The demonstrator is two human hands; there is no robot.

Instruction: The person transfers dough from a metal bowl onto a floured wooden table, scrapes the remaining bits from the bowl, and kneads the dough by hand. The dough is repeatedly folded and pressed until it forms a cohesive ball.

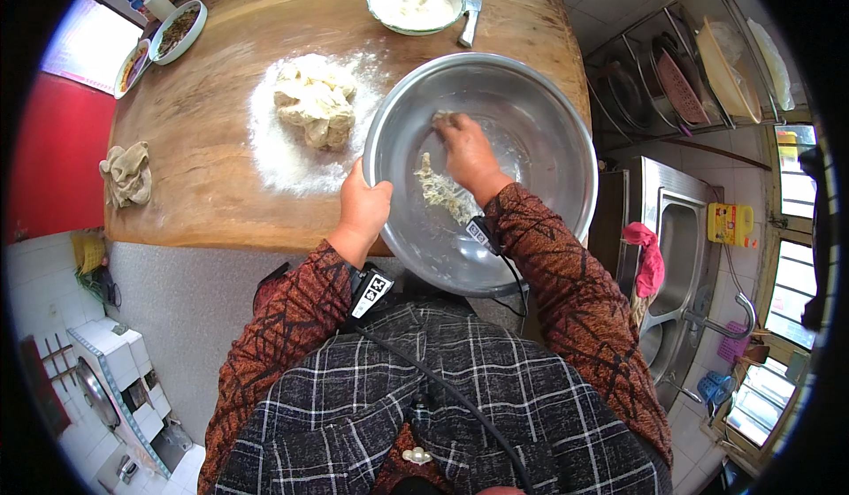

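Observation:
A large steel mixing bowl [553, 155] is tilted at the table's front edge. My left hand [361, 208] is closed on its left rim, thumb on the near side. Inside it, my right hand [471, 155] has its fingers curled together against the bowl's inner wall, with a bit of pale dough [439, 118] at the fingertips. Below that hand, a strip of sticky dough scraps [439, 187] clings to the steel. To the left of the bowl, a rough lump of dough [315, 103] rests on a patch of white flour [270, 155].
The wooden table [199, 177] holds a bowl of flour [416, 4], a cleaver [470, 4], a dish of dark food [179, 31] and a crumpled cloth [128, 175]. To the right are a wire rack [632, 44] and a steel sink [679, 239].

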